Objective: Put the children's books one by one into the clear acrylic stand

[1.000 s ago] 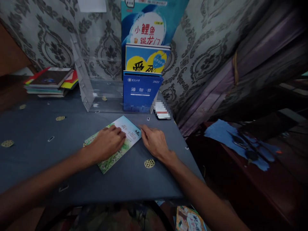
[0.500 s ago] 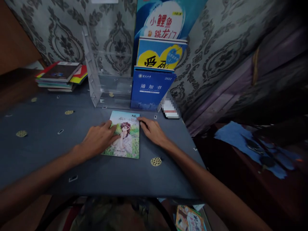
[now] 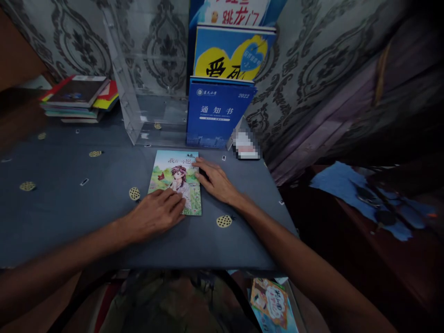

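Note:
A thin paperback book [image 3: 173,178] lies flat on the grey-blue tablecloth, its cover drawn with a figure in a green meadow and a red butterfly. Across the lower left of the cover rests my left hand [image 3: 159,210], palm down with the fingers laid flat over the bottom edge. My right hand [image 3: 215,181] touches the upper right edge, its fingers stretched onto the cover and the thumb apart below. Neither hand lifts the book. Just behind it stands a clear acrylic rack [image 3: 135,115], with a blue booklet [image 3: 215,113] upright in its lowest tier.
Behind the booklet, a yellow-and-blue book [image 3: 231,53] stands in the rack. A blurred-out object [image 3: 246,144] lies right of the rack. A pile of books [image 3: 78,95] sits at the back left. More books [image 3: 272,305] are below the table's front edge, and blue cloth [image 3: 347,189] lies at right.
My left hand has slid from the book's left edge down to its lower part, uncovering the butterfly. The right hand stays at the right edge. The view has tilted slightly downward.

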A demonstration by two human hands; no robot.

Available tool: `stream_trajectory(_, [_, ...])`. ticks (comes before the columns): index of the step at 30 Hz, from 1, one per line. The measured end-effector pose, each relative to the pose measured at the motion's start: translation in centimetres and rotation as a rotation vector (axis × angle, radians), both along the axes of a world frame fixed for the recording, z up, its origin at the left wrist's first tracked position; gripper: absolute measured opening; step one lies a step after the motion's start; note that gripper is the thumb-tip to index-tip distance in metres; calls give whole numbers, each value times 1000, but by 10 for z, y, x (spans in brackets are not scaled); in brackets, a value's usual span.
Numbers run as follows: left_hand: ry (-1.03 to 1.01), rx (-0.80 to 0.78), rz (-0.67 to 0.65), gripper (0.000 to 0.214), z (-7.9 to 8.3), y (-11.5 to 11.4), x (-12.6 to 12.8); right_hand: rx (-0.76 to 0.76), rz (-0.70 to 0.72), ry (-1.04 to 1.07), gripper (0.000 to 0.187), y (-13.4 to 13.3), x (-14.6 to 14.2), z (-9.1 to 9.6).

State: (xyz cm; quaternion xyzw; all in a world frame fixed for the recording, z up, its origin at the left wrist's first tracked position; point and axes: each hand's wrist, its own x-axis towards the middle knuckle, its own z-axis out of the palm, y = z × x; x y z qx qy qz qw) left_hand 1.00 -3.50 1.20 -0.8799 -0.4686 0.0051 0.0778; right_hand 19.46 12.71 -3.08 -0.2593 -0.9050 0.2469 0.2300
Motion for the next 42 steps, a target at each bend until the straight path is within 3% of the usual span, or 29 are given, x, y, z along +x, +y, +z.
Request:
stream_trajectory(7, [-33, 202, -112, 19, 2, 0, -5, 24, 25, -44, 47, -9, 8, 0])
stream_trajectory(11, [-46, 238, -124, 12, 6, 1, -5, 2, 44, -102, 58, -15, 10, 6])
stream_trajectory(17, [-60, 304, -138, 19, 1, 1, -2, -61, 129, -227, 93, -24, 14, 13])
stream_trajectory(21, [-101, 264, -128, 23, 2, 0, -1, -65, 197, -277, 114, -30, 18, 16])
stream_trajectory(26, [-291, 112, -53, 31, -1, 14, -22, -75, 197, -315, 115, -32, 20, 21])
stream_trajectory(30, [-345, 99, 154, 48, -22, 40, -51, -106, 200, -342, 113, -28, 14, 27])
stream_trajectory(34, [-336, 69, 304, 66, -42, 66, -71, -113, 109, -359, 103, -16, -5, 30])
stream_trajectory(38, [-320, 60, 385, 71, -50, 81, -73, -78, -11, -356, 94, -7, -24, 28])
stream_trajectory(42, [-302, 72, 436, 65, -49, 79, -67, -47, -66, -376, 88, -15, -29, 29])
